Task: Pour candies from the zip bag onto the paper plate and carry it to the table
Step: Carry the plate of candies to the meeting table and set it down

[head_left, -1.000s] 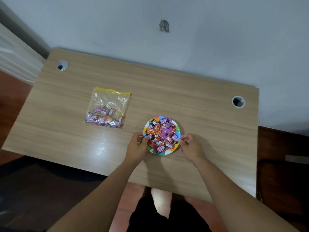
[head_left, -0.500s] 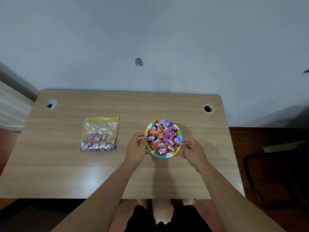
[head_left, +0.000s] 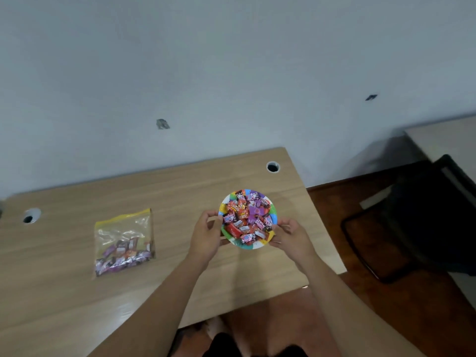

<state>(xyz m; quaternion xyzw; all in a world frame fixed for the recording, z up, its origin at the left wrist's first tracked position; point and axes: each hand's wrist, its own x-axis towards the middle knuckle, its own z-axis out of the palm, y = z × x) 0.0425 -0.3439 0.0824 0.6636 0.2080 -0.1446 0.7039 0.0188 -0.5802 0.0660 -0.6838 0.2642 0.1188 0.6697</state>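
Paper plate (head_left: pixel 257 245) heaped with wrapped candies (head_left: pixel 246 217), frame centre, over right part of wooden desk (head_left: pixel 180 186). Left hand (head_left: pixel 206 234) pinches plate's left rim; right hand (head_left: pixel 289 235) clasps right rim. Zip bag (head_left: pixel 123 239), some candies inside, lies flat on desk, left of centre. Dark chair (head_left: pixel 422 217) at right edge.

The paper plate (head_left: pixel 268 244), round with a rim of many colours, sits level between my two hands, heaped with wrapped candies (head_left: pixel 246 219) in red, purple and pink; the zip bag (head_left: pixel 124 241) lies flat on the surface to its left, yellow-topped, clear, some candies inside.
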